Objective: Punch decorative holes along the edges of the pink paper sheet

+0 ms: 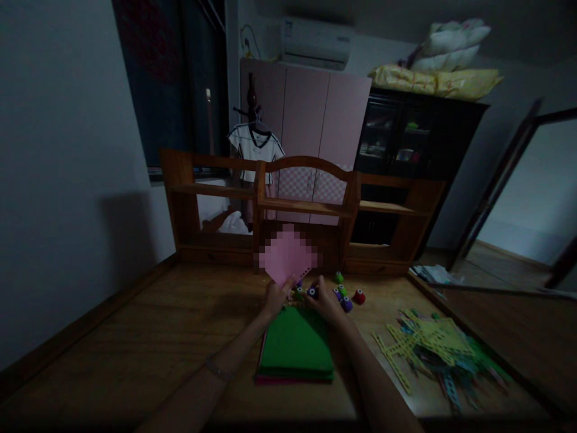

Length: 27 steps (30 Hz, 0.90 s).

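Observation:
My left hand (276, 296) is closed on a pink paper sheet (288, 260), held up above the desk; much of the sheet is pixelated. A row of small dark holes runs along its lower right edge. Close to that edge, my right hand (325, 300) is closed around a small purple paper punch (312, 292) with a white ring on its front. Just below both hands lies a stack of green paper (297, 346), with pink showing under it. A green punch (299, 293) sits between the hands.
Right of my hand stand several punches, among them a red punch (359, 296) and a green punch (339, 277). A pile of yellow perforated paper strips and scraps (439, 343) covers the desk's right side. A wooden shelf unit (306, 207) lines the back edge.

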Each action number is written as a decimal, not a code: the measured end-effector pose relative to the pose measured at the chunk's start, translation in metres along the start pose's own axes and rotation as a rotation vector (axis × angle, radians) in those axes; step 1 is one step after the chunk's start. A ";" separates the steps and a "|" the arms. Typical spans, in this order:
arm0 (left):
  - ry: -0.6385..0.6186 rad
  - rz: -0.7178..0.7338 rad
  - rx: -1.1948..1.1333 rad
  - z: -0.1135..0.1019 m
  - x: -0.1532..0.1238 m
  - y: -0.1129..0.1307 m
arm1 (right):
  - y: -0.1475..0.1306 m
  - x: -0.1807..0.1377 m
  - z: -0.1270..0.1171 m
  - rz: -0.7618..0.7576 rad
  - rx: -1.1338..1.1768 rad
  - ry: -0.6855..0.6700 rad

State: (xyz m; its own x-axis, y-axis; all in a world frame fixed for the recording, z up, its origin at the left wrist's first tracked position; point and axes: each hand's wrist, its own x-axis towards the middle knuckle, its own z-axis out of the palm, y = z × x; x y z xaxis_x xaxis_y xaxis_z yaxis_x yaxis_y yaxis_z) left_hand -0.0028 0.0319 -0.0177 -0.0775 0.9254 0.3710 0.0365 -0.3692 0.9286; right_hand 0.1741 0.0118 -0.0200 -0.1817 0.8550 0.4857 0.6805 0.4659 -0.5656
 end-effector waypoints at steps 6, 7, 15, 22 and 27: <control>0.013 0.013 -0.003 0.000 0.000 0.001 | 0.004 0.002 -0.001 0.005 -0.132 0.012; 0.013 0.011 -0.001 0.000 0.000 0.000 | 0.003 0.003 -0.001 -0.008 -0.129 0.008; 0.005 0.005 0.014 0.000 0.002 -0.005 | 0.000 0.008 -0.002 -0.115 0.013 -0.004; 0.006 -0.013 0.018 0.000 0.001 -0.003 | 0.002 0.004 0.000 -0.079 0.065 -0.045; 0.026 0.005 0.005 0.001 0.001 0.001 | -0.011 0.003 -0.005 -0.095 0.062 0.042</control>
State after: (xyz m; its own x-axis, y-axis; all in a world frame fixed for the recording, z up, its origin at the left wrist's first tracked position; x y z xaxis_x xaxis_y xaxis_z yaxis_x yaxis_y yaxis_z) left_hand -0.0023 0.0324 -0.0169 -0.1031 0.9211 0.3753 0.0415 -0.3730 0.9269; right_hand 0.1697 0.0085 -0.0089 -0.2123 0.7970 0.5655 0.6164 0.5582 -0.5553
